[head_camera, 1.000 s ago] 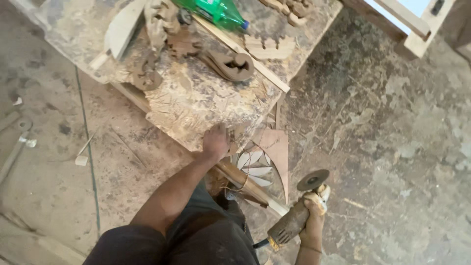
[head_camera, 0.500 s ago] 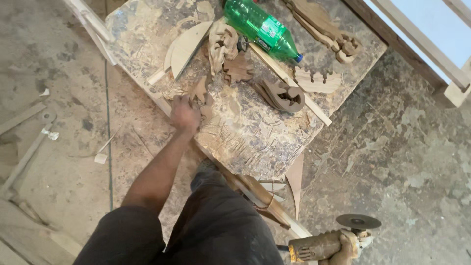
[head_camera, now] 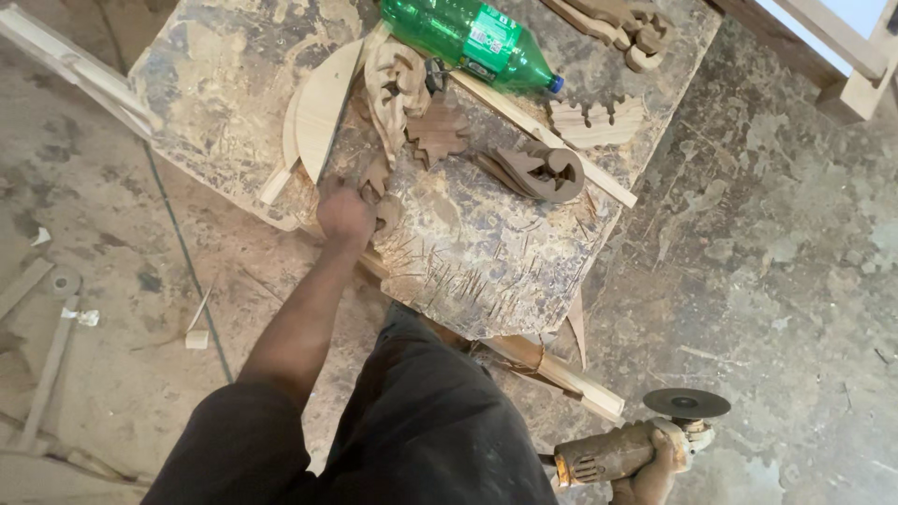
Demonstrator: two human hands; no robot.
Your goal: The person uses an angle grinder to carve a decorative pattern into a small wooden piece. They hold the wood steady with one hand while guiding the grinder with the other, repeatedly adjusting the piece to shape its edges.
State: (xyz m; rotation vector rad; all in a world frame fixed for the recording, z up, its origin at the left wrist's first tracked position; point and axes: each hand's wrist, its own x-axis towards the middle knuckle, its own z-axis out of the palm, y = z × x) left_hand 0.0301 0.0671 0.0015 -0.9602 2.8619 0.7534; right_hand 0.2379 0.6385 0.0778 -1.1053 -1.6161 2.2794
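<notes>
Both arms extended: left hand grips carved wood piece, right hand grinder.

woodcarving workshop | dusty worktable | carved wood pieces | angle grinder

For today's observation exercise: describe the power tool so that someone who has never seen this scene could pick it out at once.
Start at the scarred worktable and drop to the floor at the lower right. There the right hand grips an angle grinder, held apart from the carvings. It alone has a dusty tan body and a flat dark round disc.
</notes>
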